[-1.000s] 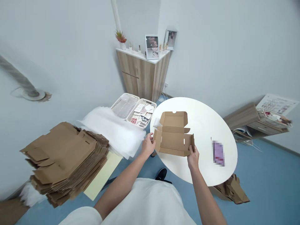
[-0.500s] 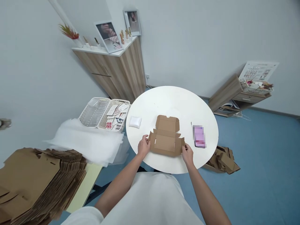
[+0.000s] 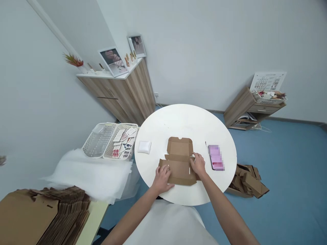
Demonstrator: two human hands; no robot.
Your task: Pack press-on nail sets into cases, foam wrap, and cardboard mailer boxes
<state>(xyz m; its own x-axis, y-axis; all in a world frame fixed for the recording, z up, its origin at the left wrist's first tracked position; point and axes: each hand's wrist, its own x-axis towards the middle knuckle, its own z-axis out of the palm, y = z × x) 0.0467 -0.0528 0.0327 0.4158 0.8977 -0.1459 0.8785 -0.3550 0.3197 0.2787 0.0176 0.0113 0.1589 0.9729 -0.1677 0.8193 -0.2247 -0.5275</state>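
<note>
Head view: pale wall [image 3: 204, 51] and blue floor [image 3: 286, 180] take up most of the scene; wood cabinet [image 3: 122, 100] in the corner. Round white worktop [image 3: 184, 119] before me; left of it, stacked flat cardboard [image 3: 28, 214], white sheets [image 3: 89, 173] and a basket [image 3: 108, 148] of printed cards. More cardboard [image 3: 247, 182] sits on the floor by its right edge.

Stage, my reading: early. The brown carton [image 3: 178, 170] lies spread out on the worktop, middle to near side. Done: it is opened out, lid panel [image 3: 180, 148] lying away from me. Left undone, I judge: walls unraised, lid unclosed, nothing seen inside.

Left hand [image 3: 161, 177]: grip open, fingers spread over the carton's left end. Right hand [image 3: 198, 164]: fingers at its right edge near the lid crease; cannot tell if that grip pinches.

Smaller items: purple blurred item [image 3: 216, 158] at right, white packet [image 3: 144, 147] at left, both apart from the carton.
</note>
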